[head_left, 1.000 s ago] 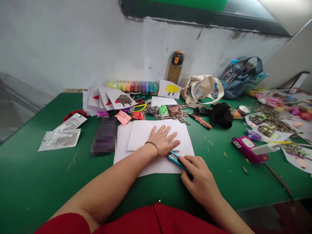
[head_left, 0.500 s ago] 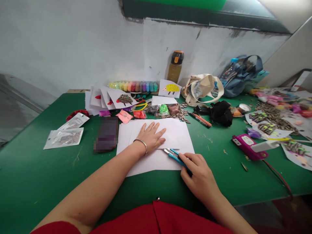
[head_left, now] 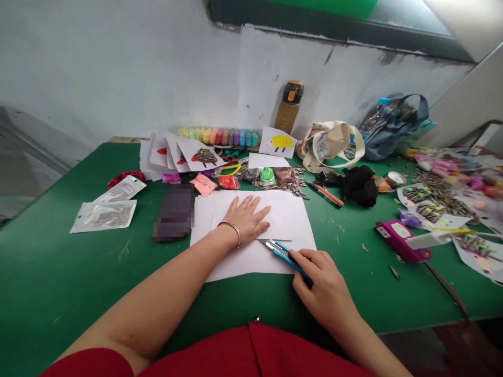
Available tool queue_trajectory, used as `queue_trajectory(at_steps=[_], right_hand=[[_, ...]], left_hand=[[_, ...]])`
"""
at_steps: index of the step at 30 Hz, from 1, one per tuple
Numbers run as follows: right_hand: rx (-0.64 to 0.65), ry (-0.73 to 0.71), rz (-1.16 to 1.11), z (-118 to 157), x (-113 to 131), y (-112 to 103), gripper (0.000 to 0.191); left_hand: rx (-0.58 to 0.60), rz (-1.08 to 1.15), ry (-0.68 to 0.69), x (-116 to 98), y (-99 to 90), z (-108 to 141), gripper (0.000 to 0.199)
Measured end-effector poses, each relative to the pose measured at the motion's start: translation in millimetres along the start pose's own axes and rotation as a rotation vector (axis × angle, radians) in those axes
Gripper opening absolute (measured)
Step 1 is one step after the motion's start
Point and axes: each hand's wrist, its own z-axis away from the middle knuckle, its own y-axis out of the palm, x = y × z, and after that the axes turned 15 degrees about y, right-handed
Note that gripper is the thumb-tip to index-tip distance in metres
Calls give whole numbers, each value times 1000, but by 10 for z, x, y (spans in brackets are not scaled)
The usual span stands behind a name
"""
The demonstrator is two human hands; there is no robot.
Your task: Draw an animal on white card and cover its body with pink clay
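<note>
White paper sheets [head_left: 294, 214] lie stacked on the green table in front of me. My left hand [head_left: 244, 222] rests flat on the top sheet with its fingers spread. A blue utility knife [head_left: 283, 252] is in my right hand [head_left: 320, 280], whose fingers wrap round its handle. The knife's blade is out and its tip touches the near edge of the top sheet, just below my left hand. The lower sheet extends under the knife.
Behind the paper are clay packets [head_left: 268, 176], sunflower seeds [head_left: 294, 184] and a craft picture [head_left: 278, 141]. A dark, blurred rectangular item [head_left: 174, 212] lies left. At right are pens [head_left: 326, 194], a black cloth item [head_left: 359, 186] and a magenta glue gun [head_left: 403, 241].
The view has shifted slightly. The knife's blade tip sits a little further left along the top sheet's near edge. My left hand stays flat on the paper.
</note>
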Motion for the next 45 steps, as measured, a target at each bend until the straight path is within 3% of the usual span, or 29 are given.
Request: queue_trajectory(at_steps=[45], right_hand=[[-10, -114, 7, -126, 245, 120, 43]], left_hand=[[7, 27, -5, -15, -31, 32, 57]])
